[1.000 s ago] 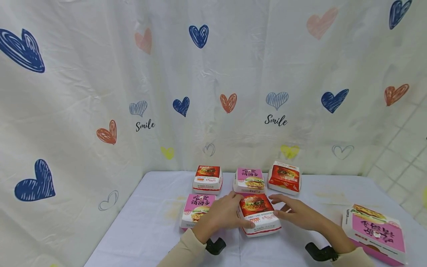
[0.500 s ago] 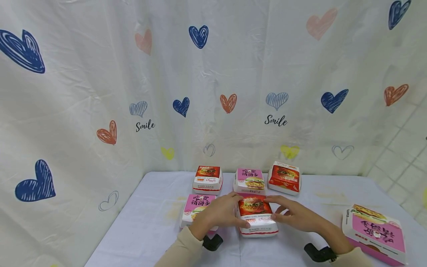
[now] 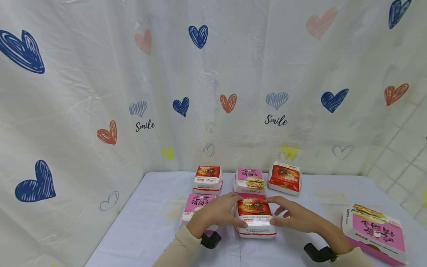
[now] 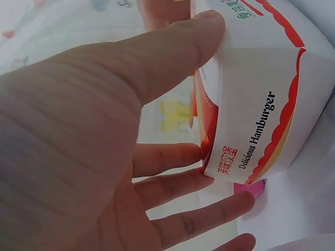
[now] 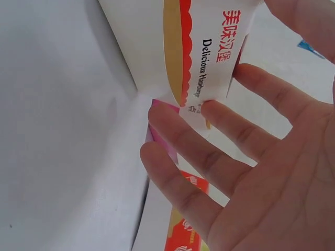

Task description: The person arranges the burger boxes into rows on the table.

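Note:
A red-and-white hamburger box (image 3: 255,222) sits at the front middle of the table, straight on, in the head view. My left hand (image 3: 218,212) lies along its left side, thumb on the near top edge and fingertips at the far corner. In the left wrist view the fingers are spread and nearly straight against the box (image 4: 251,104), which reads "Delicious Hamburger". On the right side, my right hand (image 3: 297,216) touches the box with its thumb and extended fingertips. The right wrist view shows those straight fingers (image 5: 204,151) beside the box wall.
Behind stand a red box (image 3: 207,180), a pink box (image 3: 250,181) and another red box (image 3: 284,178), slightly turned. Another pink box (image 3: 197,204) is partly hidden by my left hand. A larger pink box (image 3: 375,231) lies at the right on the white-covered table (image 3: 133,230).
The red hamburger box has turned from a slant to straight and shifted slightly left. Both hands have moved a little left with it; the other boxes stay put.

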Demonstrator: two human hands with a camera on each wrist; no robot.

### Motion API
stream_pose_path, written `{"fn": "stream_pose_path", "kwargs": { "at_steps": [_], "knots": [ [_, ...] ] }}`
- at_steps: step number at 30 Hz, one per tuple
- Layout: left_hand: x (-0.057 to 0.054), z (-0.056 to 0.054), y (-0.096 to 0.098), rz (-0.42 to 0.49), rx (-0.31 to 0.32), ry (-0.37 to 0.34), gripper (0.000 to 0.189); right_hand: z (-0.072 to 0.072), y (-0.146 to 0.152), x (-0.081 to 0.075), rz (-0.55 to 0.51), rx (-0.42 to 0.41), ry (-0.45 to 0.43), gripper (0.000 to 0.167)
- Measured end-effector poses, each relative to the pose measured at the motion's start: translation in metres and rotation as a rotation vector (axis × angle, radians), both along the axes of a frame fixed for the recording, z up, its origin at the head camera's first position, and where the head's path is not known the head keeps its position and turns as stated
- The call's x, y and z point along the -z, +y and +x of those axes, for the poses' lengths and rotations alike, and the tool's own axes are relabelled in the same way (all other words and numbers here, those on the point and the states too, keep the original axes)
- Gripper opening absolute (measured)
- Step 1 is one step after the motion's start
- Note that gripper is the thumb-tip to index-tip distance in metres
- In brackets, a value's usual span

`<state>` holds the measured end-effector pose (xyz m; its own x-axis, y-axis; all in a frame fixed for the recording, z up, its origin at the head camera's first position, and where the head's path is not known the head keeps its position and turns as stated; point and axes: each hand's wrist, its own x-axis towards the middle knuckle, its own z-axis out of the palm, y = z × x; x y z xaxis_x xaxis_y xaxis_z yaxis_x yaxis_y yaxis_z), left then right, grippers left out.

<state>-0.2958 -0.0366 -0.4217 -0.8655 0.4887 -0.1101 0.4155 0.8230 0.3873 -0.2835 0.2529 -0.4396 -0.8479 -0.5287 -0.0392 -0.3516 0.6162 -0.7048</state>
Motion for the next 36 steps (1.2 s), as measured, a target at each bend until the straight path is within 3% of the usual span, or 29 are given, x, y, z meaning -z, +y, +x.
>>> {"fn": "stream_pose_path", "kwargs": {
  "at_steps": [11,36],
  "knots": [
    [0.0,-0.001,-0.003,0.014,0.051,0.007,0.084,0.005,-0.005,-0.005,0.044,0.018,-0.013,0.069],
    [-0.004,0.0,-0.001,0.024,0.058,-0.003,0.08,0.008,-0.003,-0.011,0.032,-0.024,-0.019,0.067]
  ]
}}
